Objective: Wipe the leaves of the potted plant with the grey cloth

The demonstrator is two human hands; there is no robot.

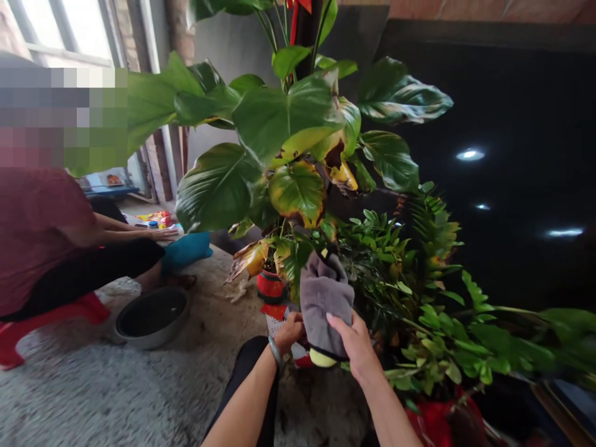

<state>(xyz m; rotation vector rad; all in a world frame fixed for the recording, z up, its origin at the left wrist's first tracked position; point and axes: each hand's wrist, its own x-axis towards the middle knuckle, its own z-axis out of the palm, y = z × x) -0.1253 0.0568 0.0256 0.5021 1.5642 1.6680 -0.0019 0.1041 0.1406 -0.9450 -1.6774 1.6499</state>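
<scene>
A grey cloth (326,298) with dark edging and a pale yellow underside hangs in my right hand (357,343). The thumb lies across its front, and the other fingers are partly hidden behind it. My left hand (289,332), with a bracelet on the wrist, is curled closed at the cloth's left edge; what its fingers hold, if anything, is hidden. Just beyond the hands stands a large potted plant (288,112) with broad green leaves, several browned or yellow. Its red pot (270,285) shows to the left of the cloth.
Smaller leafy plants (433,323) crowd the right side before a dark glossy panel (503,186). At left, a person in a reddish top (41,230) sits on a red stool (56,323), arm stretched forward. A grey basin (153,320) rests on the concrete floor (139,397).
</scene>
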